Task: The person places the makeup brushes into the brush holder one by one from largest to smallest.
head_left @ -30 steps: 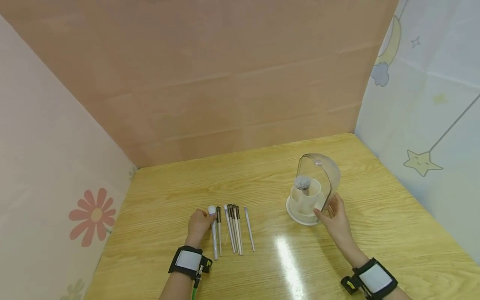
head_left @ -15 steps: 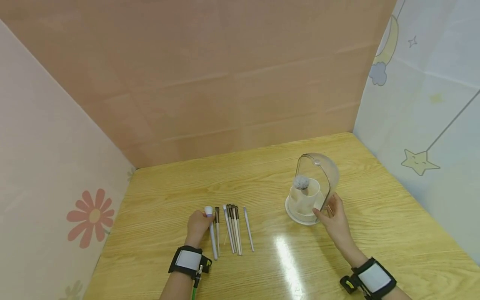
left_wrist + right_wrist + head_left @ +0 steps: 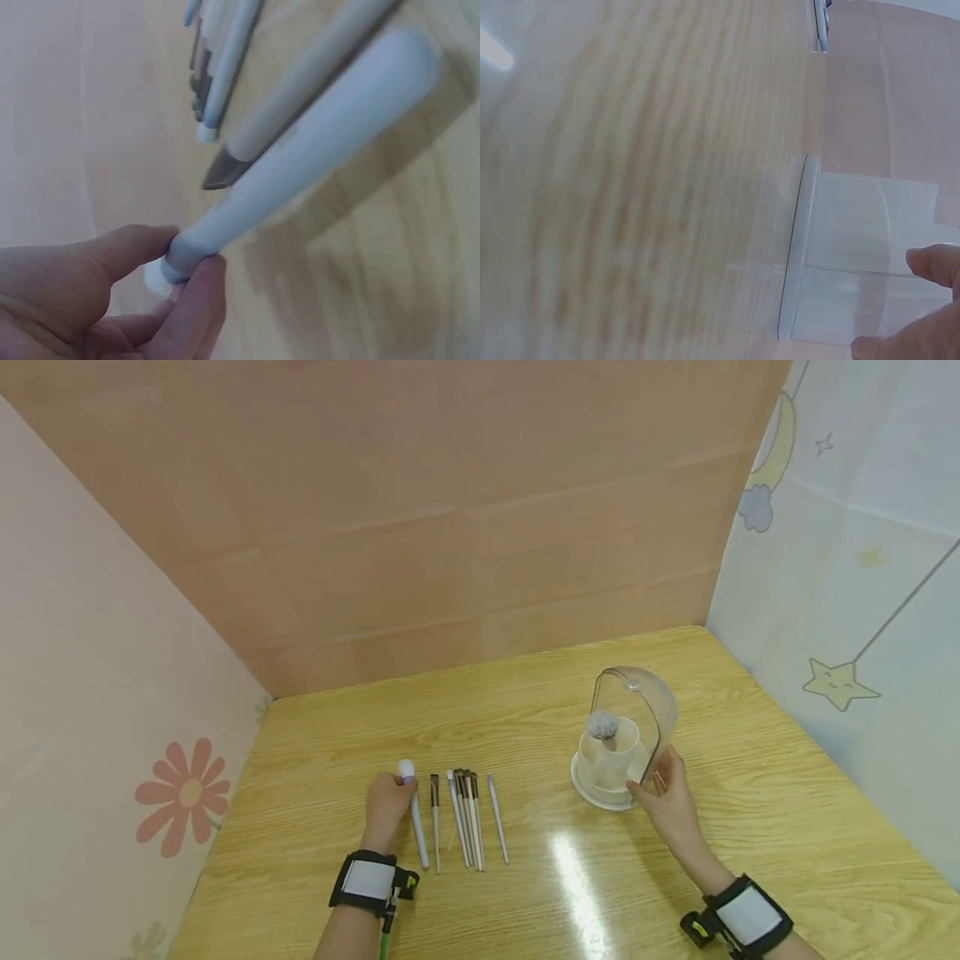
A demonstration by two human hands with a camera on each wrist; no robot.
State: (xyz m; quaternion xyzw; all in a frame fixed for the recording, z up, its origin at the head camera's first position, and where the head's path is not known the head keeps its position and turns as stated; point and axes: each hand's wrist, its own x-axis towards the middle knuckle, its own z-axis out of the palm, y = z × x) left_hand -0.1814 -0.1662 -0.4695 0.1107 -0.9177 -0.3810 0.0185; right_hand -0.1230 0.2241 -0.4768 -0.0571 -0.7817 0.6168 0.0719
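Along the left edge of the wood-grain worktop (image 3: 360,727) rises a pale backdrop (image 3: 82,677) printed with a red flower (image 3: 191,793). Well in from that edge, the left hand (image 3: 385,802), a black band (image 3: 369,878) round its wrist, pinches a thick white makeup brush (image 3: 418,835) between thumb and fingertips at its lilac collar, just below the pale bristles. This brush slants with its bristle end toward the worktop's back edge; whether its handle end touches the wood is hard to tell from these angles.

Just to its right, apart from it, lies a flat-tipped makeup brush (image 3: 437,822) with dark bristles and a pale handle. Next comes a close cluster of slim brushes (image 3: 477,831), mostly dark-tipped, with a white-tipped one on its left side, then a single slim pale implement (image 3: 498,818).

Nearer the worktop's right edge, well apart from the row, stands a round brush holder (image 3: 583,785) with a white base. Its cup (image 3: 611,764) contains a brush with a fluffy grey head (image 3: 602,725). A clear dome cover (image 3: 663,702) arches over the right side of the holder, and the right hand (image 3: 671,802) grips the cover's lower edge between thumb and fingers. Past the right edge hangs a pale blue backdrop (image 3: 885,635) with a smiling star (image 3: 840,683).
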